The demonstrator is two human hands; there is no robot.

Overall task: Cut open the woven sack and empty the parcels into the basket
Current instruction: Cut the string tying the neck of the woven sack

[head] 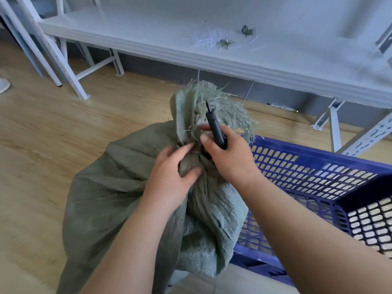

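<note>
While left hand (169,177) grips sack (101,194) neck, right hand (229,158) holds cutter (215,126)

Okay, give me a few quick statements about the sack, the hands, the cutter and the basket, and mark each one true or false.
1. The right hand holds a black cutter. True.
2. The sack is already open at the top. False: its neck is bunched tight, with the left hand gripping it.
3. The basket is red. False: it is blue.
4. The basket stands to the right of the sack. True.
5. The cutter's tip points down into the basket. False: it points up, by the frayed top.
</note>
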